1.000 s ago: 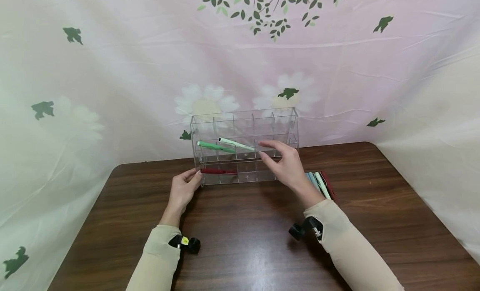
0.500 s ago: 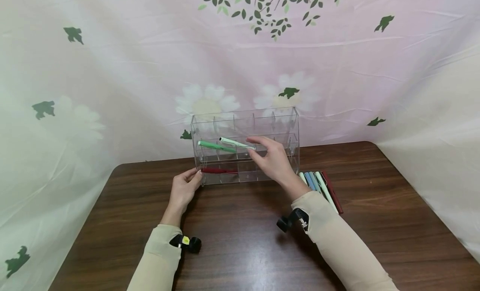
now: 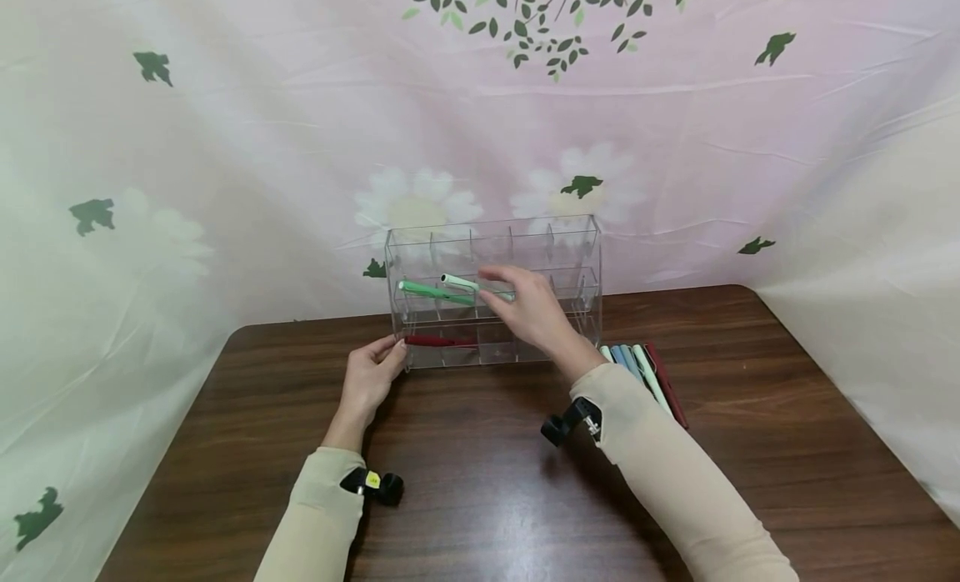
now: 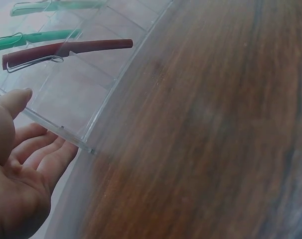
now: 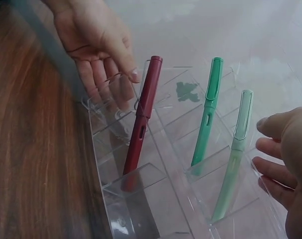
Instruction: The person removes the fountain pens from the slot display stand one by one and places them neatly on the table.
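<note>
Your left hand (image 3: 369, 378) rests against the near left corner of the rack (image 3: 576, 257), thumb on the front edge and fingers straight along the side wall; it clasps nothing. In the left wrist view the same hand (image 4: 19, 172) lies open beside the clear corner of the rack (image 4: 66, 134).

Your right hand (image 3: 528, 308) is raised in front of the rack's middle tier, fingers relaxed and slightly spread, at the pale pen (image 3: 468, 286). Whether the fingertips touch that pen cannot be told; in the right wrist view the hand (image 5: 285, 167) stands just beside the pale pen (image 5: 235, 149) with a small gap showing, fingers apart and holding nothing.

Three pens stand in the rack's compartments. The pale pen is nearest your right hand; the green pen (image 3: 433, 293) lies just to its left, toward your left hand; the red pen (image 3: 438, 341) sits in the lower tier, just beside your left thumb.

A row of loose pens (image 3: 643, 372) lies on the table (image 3: 465, 482) behind your right forearm, well apart from your left hand.
</note>
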`<state>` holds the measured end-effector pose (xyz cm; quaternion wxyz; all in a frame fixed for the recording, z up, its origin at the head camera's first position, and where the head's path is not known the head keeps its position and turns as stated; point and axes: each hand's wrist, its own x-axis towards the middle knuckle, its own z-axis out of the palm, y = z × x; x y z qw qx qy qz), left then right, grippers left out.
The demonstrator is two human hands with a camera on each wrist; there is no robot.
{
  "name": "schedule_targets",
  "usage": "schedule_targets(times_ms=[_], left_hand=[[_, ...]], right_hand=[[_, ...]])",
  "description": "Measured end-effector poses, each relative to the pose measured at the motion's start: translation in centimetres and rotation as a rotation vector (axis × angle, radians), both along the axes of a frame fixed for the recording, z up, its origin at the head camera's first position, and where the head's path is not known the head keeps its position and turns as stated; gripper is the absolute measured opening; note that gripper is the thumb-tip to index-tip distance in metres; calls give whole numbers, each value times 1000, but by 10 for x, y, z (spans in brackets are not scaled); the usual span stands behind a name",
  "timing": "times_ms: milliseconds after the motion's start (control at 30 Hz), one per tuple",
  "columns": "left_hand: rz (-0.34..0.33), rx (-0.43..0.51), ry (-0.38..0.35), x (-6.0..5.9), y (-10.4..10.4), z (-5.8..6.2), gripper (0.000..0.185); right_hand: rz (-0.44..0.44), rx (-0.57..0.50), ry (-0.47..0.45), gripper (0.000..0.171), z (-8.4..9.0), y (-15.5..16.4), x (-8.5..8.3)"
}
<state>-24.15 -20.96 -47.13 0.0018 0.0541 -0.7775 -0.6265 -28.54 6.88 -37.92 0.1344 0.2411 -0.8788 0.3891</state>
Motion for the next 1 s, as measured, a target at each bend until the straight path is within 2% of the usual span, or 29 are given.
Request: schedule_targets(times_ms=[267,533,1000], left_hand=[[-1,-13,10,0,0,-1,49],[1,-17,8,-1,-1,-1,50],[4,-15,23,1,0,-1,49]], right_hand=[[19,62,-81,37,4,-11,-11],[-17,156,-93,32,4,-17,-14],[-27,92,-51,30,-1,-16,-11]])
